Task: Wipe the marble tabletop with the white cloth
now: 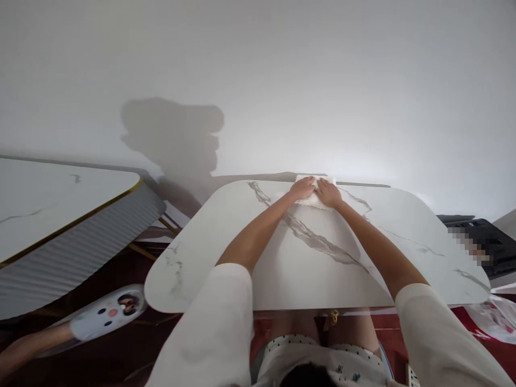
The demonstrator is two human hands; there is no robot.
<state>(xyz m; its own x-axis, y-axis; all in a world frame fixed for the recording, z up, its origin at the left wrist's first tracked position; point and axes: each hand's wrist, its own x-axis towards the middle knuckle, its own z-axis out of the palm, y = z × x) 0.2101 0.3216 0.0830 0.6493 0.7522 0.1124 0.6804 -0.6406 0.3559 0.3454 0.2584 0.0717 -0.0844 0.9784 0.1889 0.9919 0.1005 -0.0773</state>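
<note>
A white folded cloth lies at the far edge of a white marble-patterned table. Both my arms reach across the table to it. My left hand lies flat on the cloth's left part with fingers stretched out. My right hand lies flat on its right part, fingers extended, touching the left hand. Most of the cloth is hidden under the hands.
A second marble-topped table with a gold rim and ribbed side stands at the left. Another person's leg and a white slipper with an animal face show at lower left. A dark object sits at the right. A plain wall is behind.
</note>
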